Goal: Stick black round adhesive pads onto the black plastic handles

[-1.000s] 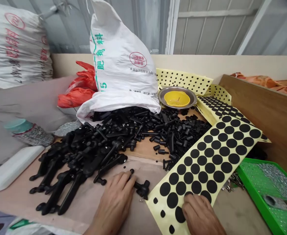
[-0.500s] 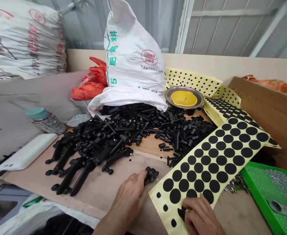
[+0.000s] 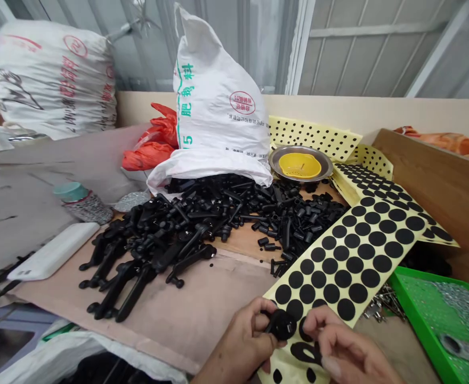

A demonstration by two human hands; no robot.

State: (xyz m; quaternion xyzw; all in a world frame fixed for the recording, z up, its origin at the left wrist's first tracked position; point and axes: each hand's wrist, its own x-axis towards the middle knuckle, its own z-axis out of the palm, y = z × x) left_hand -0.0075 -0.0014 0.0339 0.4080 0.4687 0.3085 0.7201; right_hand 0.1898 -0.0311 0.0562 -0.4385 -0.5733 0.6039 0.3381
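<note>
My left hand [image 3: 238, 341] grips a black plastic part with a rounded, knob-like end [image 3: 284, 324], and I hold it over the near end of the pale yellow sheet printed with rows of black round dots [image 3: 286, 365]. As I judge it, the step in hand is bringing this part and the dots together; from here it calls for a steady left hand, with the flat round face turned towards my right fingertips, and light fingers on the right so that nothing thin creases.

The left grip is pressed together: thumb and fingers pinch the part's body, leaving the rounded end free. My right hand [image 3: 350, 346] is close beside it, also over the sheet, with the fingers bent and the thumb near them. By those fingertips is a dark, curled shape [image 3: 301, 351] that could be a lifted dot. I cannot tell whether I pinch it or it only lies behind my fingers, so how tight the right grip is stays uncertain to me.

Left of the sheet spreads a heap of long black plastic arms and knobs [image 3: 170, 229]; right of it sits a bright green plastic tray [image 3: 420, 328] with small shiny pieces in it.
</note>
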